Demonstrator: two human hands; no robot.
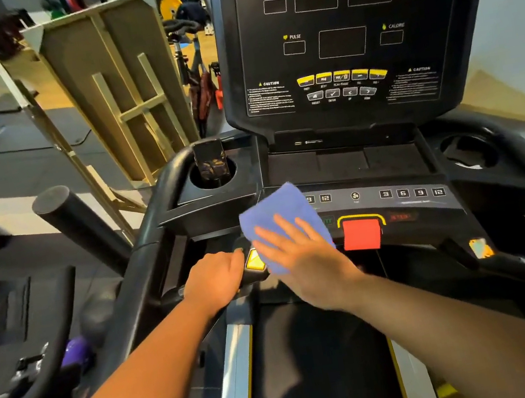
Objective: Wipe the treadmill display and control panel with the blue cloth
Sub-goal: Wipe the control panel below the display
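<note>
Two bare hands at the treadmill console, one pressing the blue cloth [279, 216] onto the control panel [403, 199].

Flat and spread, the right hand [303, 261] lies palm-down on the cloth, its fingers [288, 229] stretched out rather than curled, pinning the cloth against the panel's left part, at about 9 o'clock from the red stop button [362, 234]. The cloth covers the left number keys there and reaches up toward 12 o'clock, to the panel's top edge. The left hand [217, 277], at 9 o'clock from the right one, is wrapped closed around the handlebar [149, 197] end, beside a yellow button [254, 262]. The dark display [348, 35] stands upright at 12 o'clock, untouched by either hand. A phone [210, 160] sits in the left cup holder [197, 178].
</note>
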